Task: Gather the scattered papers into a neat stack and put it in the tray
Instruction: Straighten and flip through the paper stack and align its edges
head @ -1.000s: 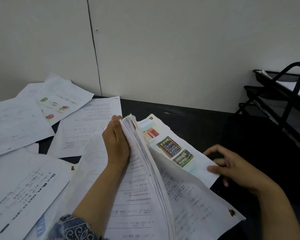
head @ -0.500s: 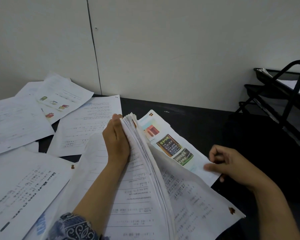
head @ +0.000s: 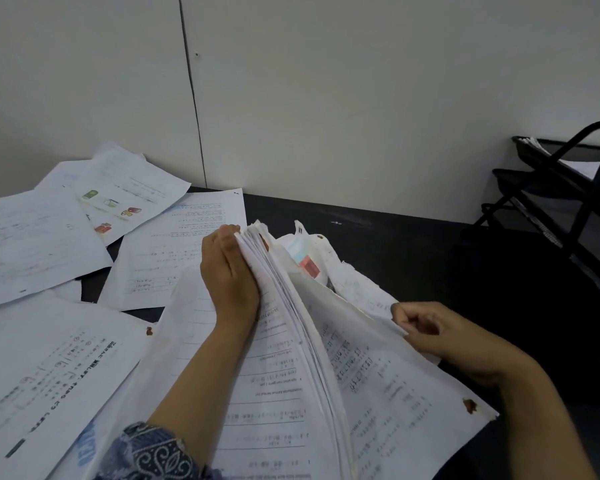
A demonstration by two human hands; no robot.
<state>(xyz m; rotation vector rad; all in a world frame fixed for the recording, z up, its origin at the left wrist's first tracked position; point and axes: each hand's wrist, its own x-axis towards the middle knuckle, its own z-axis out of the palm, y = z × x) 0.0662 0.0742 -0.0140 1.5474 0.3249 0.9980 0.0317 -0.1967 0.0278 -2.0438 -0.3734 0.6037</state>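
Observation:
My left hand [head: 230,276] holds up the far end of a thick stack of printed papers [head: 284,368], fingers straight along its left face and the thumb hidden behind it. To the right, my right hand [head: 440,336] pinches the near edge of a colour-printed sheet [head: 307,258] and lifts it, so the sheet curls up against the stack. Under it a text sheet with a brown corner stain [head: 406,410] lies on the dark table [head: 395,244]. Several loose sheets [head: 177,251] lie scattered to the left. The black wire tray rack [head: 561,188] stands at the far right.
A pale wall [head: 326,98] closes the back of the table. More sheets [head: 32,244] cover the left side, one with small coloured pictures [head: 118,199], and a large one [head: 49,375] lies at the near left. The rack's upper tier holds paper [head: 582,168].
My right hand went from open fingers on the colour sheet to pinching its edge, then lifted it so it folds up against the stack. My left hand kept its hold.

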